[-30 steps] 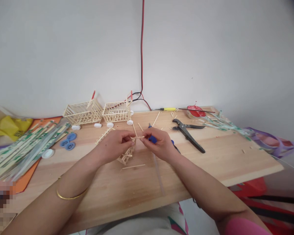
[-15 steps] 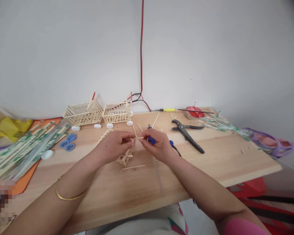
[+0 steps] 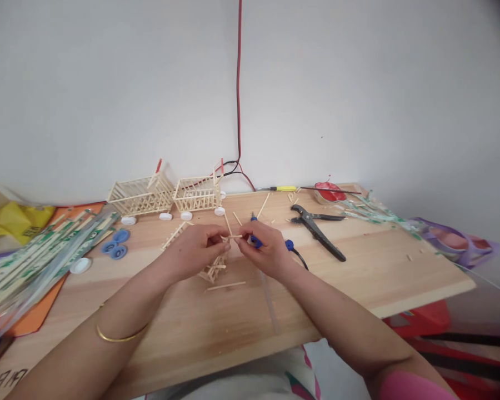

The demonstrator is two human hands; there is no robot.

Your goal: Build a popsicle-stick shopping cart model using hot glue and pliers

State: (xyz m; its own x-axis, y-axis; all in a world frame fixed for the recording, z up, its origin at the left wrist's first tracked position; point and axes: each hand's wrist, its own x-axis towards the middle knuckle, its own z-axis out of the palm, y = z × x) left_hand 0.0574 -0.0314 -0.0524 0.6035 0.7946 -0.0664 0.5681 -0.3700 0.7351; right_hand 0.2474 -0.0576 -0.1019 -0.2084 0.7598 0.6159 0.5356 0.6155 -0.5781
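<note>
My left hand (image 3: 194, 249) and my right hand (image 3: 263, 250) meet over the middle of the wooden board (image 3: 383, 266), fingers pinched. Between them they hold a short thin wooden stick (image 3: 234, 236), each hand at one end. Under my left hand sits a small half-built stick frame (image 3: 213, 269). A loose stick (image 3: 226, 285) lies just in front of it. A blue-handled tool (image 3: 256, 240) lies right behind my right hand, its cord running off to the right.
Two finished stick carts on white wheels (image 3: 141, 194) (image 3: 199, 193) stand at the back by the wall. Black pliers (image 3: 318, 232), a yellow screwdriver (image 3: 284, 188) and a red dish (image 3: 328, 191) lie at right. Wrapped stick packs (image 3: 37, 253) and blue caps (image 3: 115, 243) lie at left.
Both hands have stayed pinched on the short stick and drifted slightly closer together. The view has shifted a little; the stick packs at left look blurred.
</note>
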